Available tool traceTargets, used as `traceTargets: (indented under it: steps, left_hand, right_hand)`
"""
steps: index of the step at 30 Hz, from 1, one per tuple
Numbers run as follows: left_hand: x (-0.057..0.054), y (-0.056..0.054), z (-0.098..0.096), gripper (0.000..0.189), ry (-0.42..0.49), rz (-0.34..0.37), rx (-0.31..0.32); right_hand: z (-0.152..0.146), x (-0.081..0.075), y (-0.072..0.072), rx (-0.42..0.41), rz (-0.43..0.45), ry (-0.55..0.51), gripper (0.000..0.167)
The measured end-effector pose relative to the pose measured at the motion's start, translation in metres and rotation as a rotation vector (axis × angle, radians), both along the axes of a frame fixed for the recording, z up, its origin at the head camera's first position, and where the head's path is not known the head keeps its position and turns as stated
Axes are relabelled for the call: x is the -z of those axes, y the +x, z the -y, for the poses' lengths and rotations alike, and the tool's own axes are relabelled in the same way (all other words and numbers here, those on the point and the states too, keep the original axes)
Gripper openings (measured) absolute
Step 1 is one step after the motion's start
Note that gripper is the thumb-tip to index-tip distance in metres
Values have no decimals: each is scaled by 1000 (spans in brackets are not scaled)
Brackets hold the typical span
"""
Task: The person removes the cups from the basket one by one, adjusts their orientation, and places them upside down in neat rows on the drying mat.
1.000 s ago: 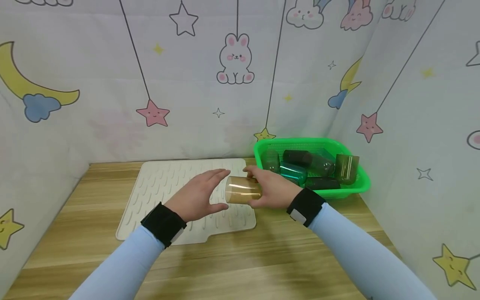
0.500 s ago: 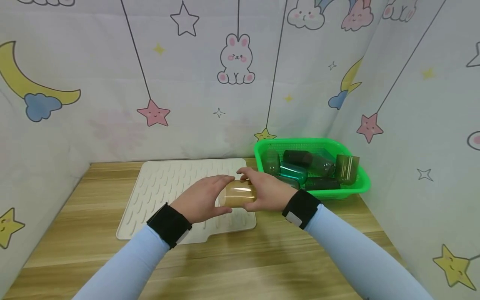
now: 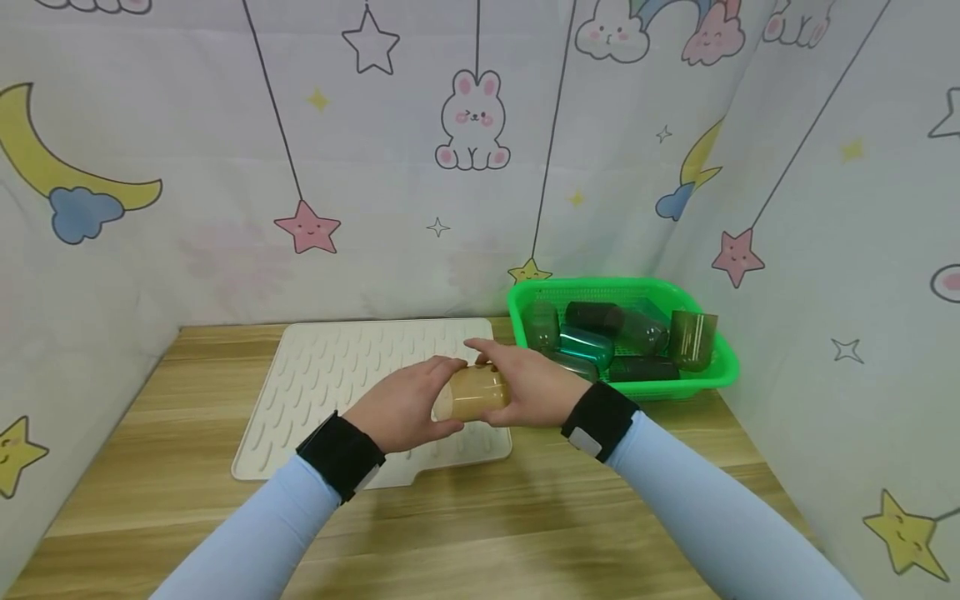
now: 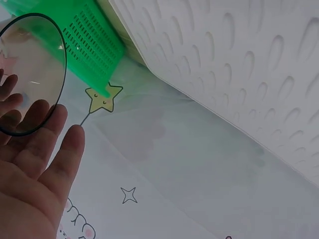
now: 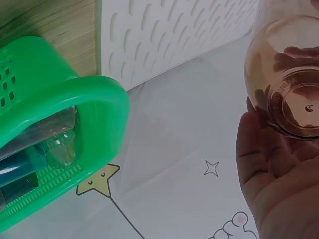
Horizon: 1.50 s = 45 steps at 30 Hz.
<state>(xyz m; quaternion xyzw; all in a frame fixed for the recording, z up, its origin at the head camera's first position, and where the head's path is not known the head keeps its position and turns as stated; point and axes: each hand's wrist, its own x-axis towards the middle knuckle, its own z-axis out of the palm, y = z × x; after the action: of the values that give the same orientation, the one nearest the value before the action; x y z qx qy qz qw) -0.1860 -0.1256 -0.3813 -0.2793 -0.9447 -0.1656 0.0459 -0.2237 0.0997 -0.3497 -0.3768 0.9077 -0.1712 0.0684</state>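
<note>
A see-through amber cup (image 3: 474, 395) is held on its side between both hands above the white mat (image 3: 330, 392). My right hand (image 3: 542, 387) grips the base end, with fingers and thumb around it. At the rim end my left hand (image 3: 401, 406) has its fingers and thumb curved around the cup. The left wrist view shows the cup's round rim (image 4: 65, 69) against the left fingers (image 4: 50, 144). In the right wrist view the cup's base (image 5: 299, 102) faces the camera, with the right fingers (image 5: 254, 144) along it.
A green plastic basket (image 3: 678, 388) stands at the back right. Several tinted cups lie in it, among them a teal cup (image 3: 587, 346) and an olive cup (image 3: 692, 342). The wooden table (image 3: 480, 533) meets a printed curtain (image 3: 375, 275) at the back and sides.
The cup and my right hand have moved left and slightly down. My left hand has shifted right and now takes hold of the rim end. The basket and mat have not moved.
</note>
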Motion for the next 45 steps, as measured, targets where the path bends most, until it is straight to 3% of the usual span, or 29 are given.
traceTargets:
  steps: [8, 21, 29, 35, 45]
  left_hand:
    - [11, -1, 9, 77, 62, 33, -45]
    - [12, 2, 16, 82, 216, 103, -108]
    - [13, 2, 12, 78, 301, 137, -88]
    - [11, 4, 7, 79, 299, 211, -109]
    - [12, 6, 4, 85, 234, 243, -116]
  right_hand:
    - [-9, 0, -2, 30, 31, -57, 100]
    - [-14, 4, -5, 67, 78, -138, 110]
    - [-11, 3, -5, 93, 106, -200, 104]
    - [-10, 3, -3, 95, 113, -255, 100]
    - [-9, 7, -3, 73, 175, -385, 85]
